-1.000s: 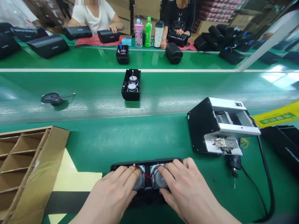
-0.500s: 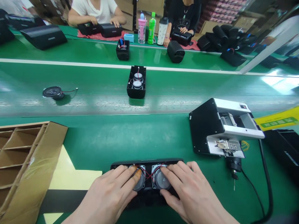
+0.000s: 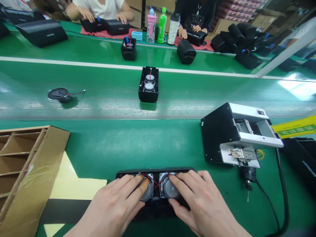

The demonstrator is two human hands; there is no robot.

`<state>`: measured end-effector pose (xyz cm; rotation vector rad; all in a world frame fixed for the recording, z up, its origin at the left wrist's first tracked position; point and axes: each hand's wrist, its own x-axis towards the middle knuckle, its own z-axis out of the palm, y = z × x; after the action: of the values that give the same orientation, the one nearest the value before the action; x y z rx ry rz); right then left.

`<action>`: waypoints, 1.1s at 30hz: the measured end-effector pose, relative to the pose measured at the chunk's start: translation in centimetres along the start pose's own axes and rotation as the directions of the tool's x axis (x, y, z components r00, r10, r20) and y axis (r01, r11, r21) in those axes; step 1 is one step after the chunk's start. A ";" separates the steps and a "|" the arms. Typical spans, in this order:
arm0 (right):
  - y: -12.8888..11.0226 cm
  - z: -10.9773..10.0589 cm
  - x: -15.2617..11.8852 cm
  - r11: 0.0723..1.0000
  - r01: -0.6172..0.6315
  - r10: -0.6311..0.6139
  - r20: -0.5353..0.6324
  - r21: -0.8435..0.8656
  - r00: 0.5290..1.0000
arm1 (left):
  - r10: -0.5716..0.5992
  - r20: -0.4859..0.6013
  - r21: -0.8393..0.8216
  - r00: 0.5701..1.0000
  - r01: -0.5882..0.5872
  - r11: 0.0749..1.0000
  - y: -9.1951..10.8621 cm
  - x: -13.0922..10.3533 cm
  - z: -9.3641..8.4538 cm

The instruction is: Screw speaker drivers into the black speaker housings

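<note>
A black speaker housing (image 3: pixel 158 210) lies in front of me, with two round speaker drivers set side by side in it. My left hand (image 3: pixel 120 197) is closed over the left driver (image 3: pixel 148 192), fingertips pressing on its magnet and rim. The right driver (image 3: pixel 171 189) is held by my right hand (image 3: pixel 197 197), index finger at its upper edge and thumb low on its side. Thin red and dark wires (image 3: pixel 156 185) cross between the drivers. My hands cover both ends of the housing.
A silver-black machine (image 3: pixel 237 138) and a power screwdriver (image 3: pixel 247 177) stand right; a divided cardboard box (image 3: pixel 53 154) lies left. Beyond, a belt (image 3: pixel 103 79) carries a loose driver (image 3: pixel 59 94) and a housing with drivers (image 3: pixel 148 95). Two people work across it.
The loose driver and housing on the belt have shifted slightly right. The far-right person's hand has moved from beside the bottles onto a black speaker. My hands keep almost the same position.
</note>
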<state>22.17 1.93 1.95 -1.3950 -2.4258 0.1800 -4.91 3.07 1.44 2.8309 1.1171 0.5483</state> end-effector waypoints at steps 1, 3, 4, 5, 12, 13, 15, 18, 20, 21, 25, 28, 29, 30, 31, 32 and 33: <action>0.0 0.0 0.1 1.000 0.002 -0.002 -0.003 -0.007 1.000 | -0.002 -0.003 0.002 1.000 0.002 1.000 0.0 0.0 0.0; -0.1 -0.1 0.2 1.000 0.004 -0.004 0.002 -0.016 1.000 | -0.005 -0.003 0.007 1.000 0.005 1.000 0.0 -0.1 0.1; -0.1 -0.2 0.2 1.000 0.004 -0.004 0.007 -0.017 1.000 | -0.007 0.000 0.011 1.000 0.007 1.000 0.0 -0.1 0.1; -0.2 -0.2 0.2 1.000 0.005 -0.005 0.012 -0.015 1.000 | -0.010 0.002 0.015 1.000 0.010 1.000 0.0 -0.2 0.2; -0.2 -0.3 0.2 1.000 0.005 -0.005 0.024 -0.023 1.000 | -0.024 -0.003 0.017 1.000 0.024 1.000 0.1 -0.3 0.4; -0.2 -0.3 0.1 1.000 0.001 -0.001 0.024 -0.025 1.000 | -0.026 -0.006 0.016 1.000 0.026 1.000 0.1 -0.3 0.4; -0.3 -0.2 0.0 1.000 -0.002 0.003 0.019 -0.025 1.000 | -0.022 -0.002 0.013 1.000 0.022 1.000 0.0 -0.2 0.4; -0.4 -0.1 -0.1 1.000 -0.008 0.008 -0.002 -0.029 1.000 | -0.012 0.012 0.018 1.000 0.012 1.000 -0.1 -0.1 0.3; -0.4 0.0 -0.1 0.999 -0.011 0.011 -0.011 -0.031 1.000 | -0.006 0.017 0.020 1.000 0.006 1.000 -0.1 -0.1 0.2; -0.5 0.0 -0.1 0.999 -0.013 0.012 -0.017 -0.032 1.000 | -0.006 0.017 0.019 1.000 0.006 1.000 -0.1 -0.1 0.2; -0.5 -0.1 -0.1 0.999 -0.009 0.007 -0.042 -0.033 0.999 | 0.008 0.019 0.005 1.000 -0.008 1.000 -0.1 -0.1 0.1; -0.5 -0.2 0.0 1.000 -0.007 0.006 -0.042 -0.029 0.999 | 0.020 0.023 -0.003 1.000 -0.020 1.000 -0.2 -0.2 0.1; -0.5 -0.1 0.0 1.000 -0.009 0.007 -0.043 -0.028 0.999 | 0.021 0.025 -0.008 0.999 -0.021 1.000 -0.2 -0.3 0.1; -0.5 -0.1 0.0 1.000 -0.009 0.008 -0.044 -0.027 0.999 | 0.021 0.028 -0.018 0.999 -0.021 1.000 -0.2 -0.3 0.1; -0.5 -0.1 0.0 1.000 -0.011 0.010 -0.046 -0.028 0.999 | 0.021 0.027 -0.030 0.999 -0.021 0.999 -0.2 -0.3 0.1; -0.5 0.0 0.0 1.000 -0.012 0.010 -0.049 -0.029 0.999 | 0.021 0.023 -0.040 1.000 -0.020 0.999 -0.3 -0.3 0.1; -0.5 0.0 0.0 0.999 -0.011 0.009 -0.051 -0.030 0.999 | 0.021 0.019 -0.047 1.000 -0.020 0.999 -0.3 -0.3 0.2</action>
<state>21.73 1.68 2.10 -1.4076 -2.3902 0.1094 -5.26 3.14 1.14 2.8045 1.0585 0.5403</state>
